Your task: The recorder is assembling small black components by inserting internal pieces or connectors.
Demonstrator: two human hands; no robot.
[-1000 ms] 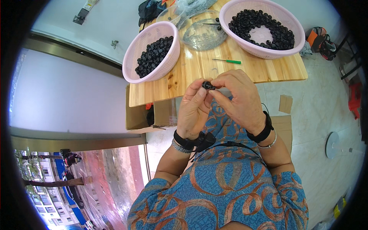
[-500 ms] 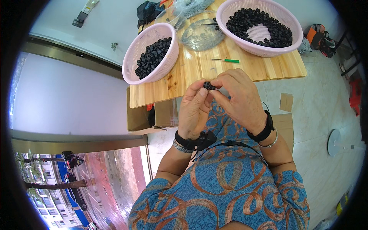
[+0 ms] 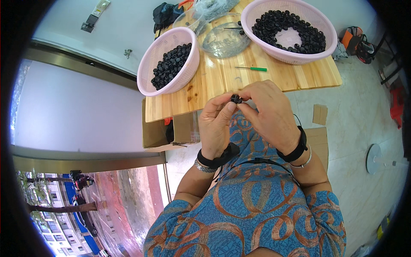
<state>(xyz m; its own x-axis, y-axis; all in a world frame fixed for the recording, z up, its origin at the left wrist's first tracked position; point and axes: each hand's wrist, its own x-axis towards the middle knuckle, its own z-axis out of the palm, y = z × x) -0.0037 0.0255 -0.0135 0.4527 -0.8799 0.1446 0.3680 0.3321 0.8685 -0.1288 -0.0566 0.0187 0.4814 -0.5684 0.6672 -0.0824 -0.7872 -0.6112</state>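
Little black part [image 3: 236, 99] just slid a touch lower in view, still pinched between the fingers of the left hand [image 3: 215, 126] and right hand [image 3: 270, 112], so I'd say it's still mid-fiddle. Looks roundish, honestly can't tell a long axis or where it points.

A cardboard box [image 3: 187, 130] is partly covered by the wooden table [image 3: 197, 97]; an orange-and-black bag [image 3: 350, 39] is seen beyond, above the tiled floor [image 3: 355, 107].
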